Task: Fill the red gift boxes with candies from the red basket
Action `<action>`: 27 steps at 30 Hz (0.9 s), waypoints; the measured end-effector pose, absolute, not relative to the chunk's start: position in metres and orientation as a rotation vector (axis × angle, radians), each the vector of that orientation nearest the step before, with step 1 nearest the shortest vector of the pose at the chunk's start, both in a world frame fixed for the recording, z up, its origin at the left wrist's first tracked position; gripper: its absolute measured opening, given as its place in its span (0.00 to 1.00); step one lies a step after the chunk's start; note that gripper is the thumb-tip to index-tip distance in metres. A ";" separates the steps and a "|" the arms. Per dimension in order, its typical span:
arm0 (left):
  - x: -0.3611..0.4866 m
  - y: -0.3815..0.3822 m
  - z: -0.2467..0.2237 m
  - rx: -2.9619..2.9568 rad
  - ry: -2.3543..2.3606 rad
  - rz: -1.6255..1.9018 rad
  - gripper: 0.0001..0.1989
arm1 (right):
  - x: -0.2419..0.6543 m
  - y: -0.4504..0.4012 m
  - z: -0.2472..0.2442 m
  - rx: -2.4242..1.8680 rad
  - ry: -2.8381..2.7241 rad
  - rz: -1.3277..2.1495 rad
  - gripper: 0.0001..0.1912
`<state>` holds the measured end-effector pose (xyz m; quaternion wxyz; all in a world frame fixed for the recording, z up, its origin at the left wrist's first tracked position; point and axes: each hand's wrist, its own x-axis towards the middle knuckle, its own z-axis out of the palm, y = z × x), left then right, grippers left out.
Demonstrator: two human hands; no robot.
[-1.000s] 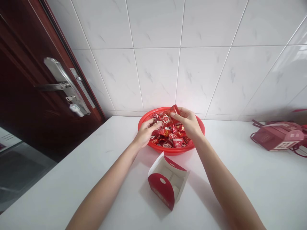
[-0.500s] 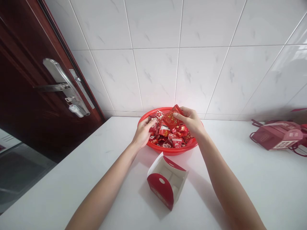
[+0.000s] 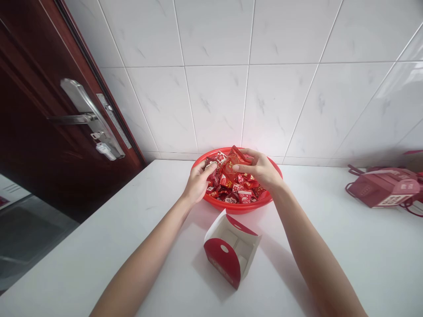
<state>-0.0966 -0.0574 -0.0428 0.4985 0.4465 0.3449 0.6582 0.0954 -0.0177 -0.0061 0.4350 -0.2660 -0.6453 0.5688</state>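
Observation:
A red plastic basket (image 3: 236, 208) stands against the wall, filled with small red wrapped candies (image 3: 244, 196). Over its left side, my left hand (image 3: 197, 180) is closed on candy packets (image 3: 211, 164), one of them dark red; how many is unclear. My right hand (image 3: 259, 169) pinches a larger shiny red packet (image 3: 231, 167) with gold print above the middle of the basket. In front of the basket sits an open-topped red and white paper box (image 3: 223, 259). Its curved flaps with round holes stand up, and the white inside shows.
Dark red folded gift boxes (image 3: 385, 187) with cords lie on the white table (image 3: 158, 220) at the far right. White tiles (image 3: 211, 105) rise behind the table. A dark wooden door (image 3: 29, 110) with a metal handle and keys is at the left.
My right hand has shifted left with the red packet, bringing it nearer my left hand. My left hand stays almost in place, still gripping its packets. The paper box has not moved.

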 end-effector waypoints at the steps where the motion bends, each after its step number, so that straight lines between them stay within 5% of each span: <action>1: -0.096 -0.057 -0.043 1.081 0.828 1.597 0.17 | 0.096 -0.017 -0.007 -0.651 -1.591 1.442 0.32; 11: -0.097 -0.057 -0.042 1.020 0.904 1.560 0.15 | 0.092 -0.015 -0.008 -0.705 -1.520 1.355 0.18; 20: -0.121 -0.087 0.008 1.302 0.948 1.428 0.10 | 0.141 -0.063 0.044 -0.498 -1.782 1.250 0.11; 27: -0.132 -0.151 0.055 1.884 0.928 0.484 0.08 | 0.149 -0.105 0.061 -0.557 -2.253 0.986 0.07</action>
